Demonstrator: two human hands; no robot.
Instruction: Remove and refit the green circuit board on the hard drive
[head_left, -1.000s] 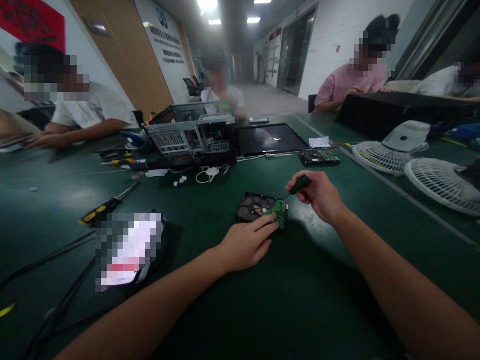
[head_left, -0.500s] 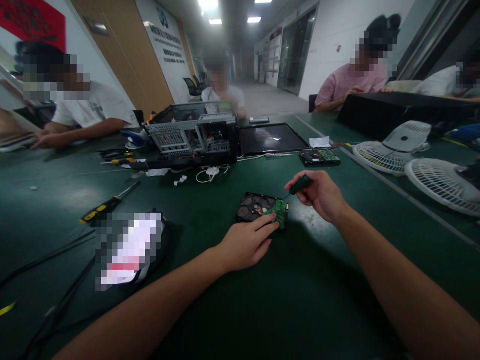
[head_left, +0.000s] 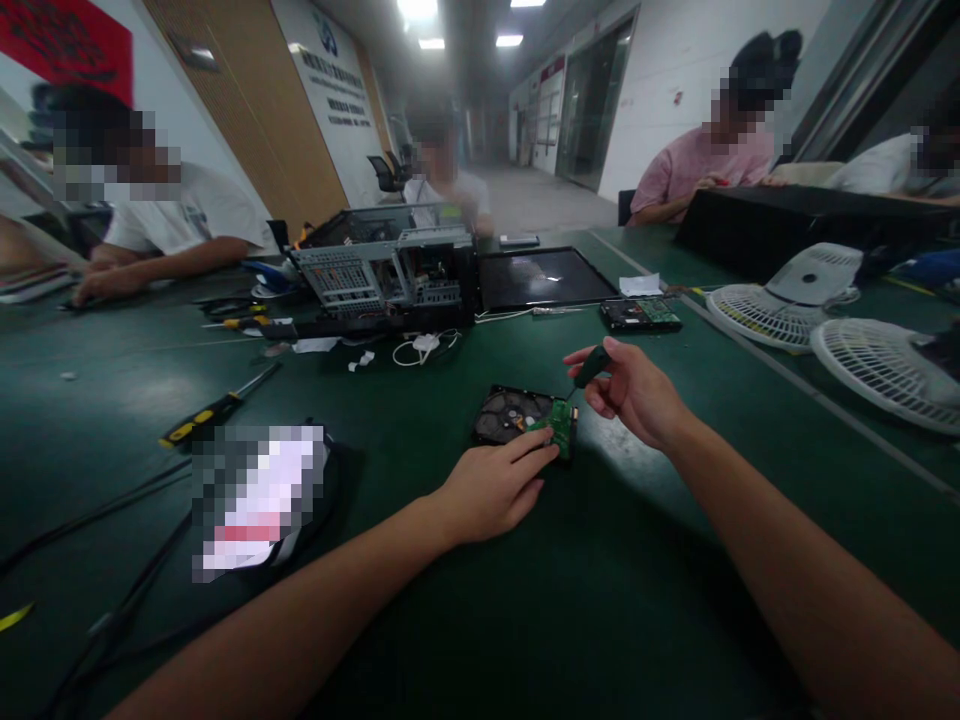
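A hard drive (head_left: 501, 412) lies on the green table in front of me, its green circuit board (head_left: 561, 420) facing up at the right end. My left hand (head_left: 499, 485) rests with stretched fingers on that board, fingertips pressing its near part. In my right hand (head_left: 630, 390) is a small screwdriver with a dark green handle (head_left: 592, 367), pinched between thumb and fingers. Its thin shaft slants down to the board's far right corner. Whether the tip sits in a screw is too small to tell.
Farther back stand an opened computer case (head_left: 390, 270), a black panel (head_left: 547, 278) and a second hard drive (head_left: 641, 314). White fan parts (head_left: 780, 295) are at right. To the left lie a yellow-black screwdriver (head_left: 199, 420), a dark pouch (head_left: 330, 470) and black cables. Several people sit around the table.
My right hand has shifted slightly left, and the screwdriver now stands more upright over the board. The left hand and hard drive have stayed in place.
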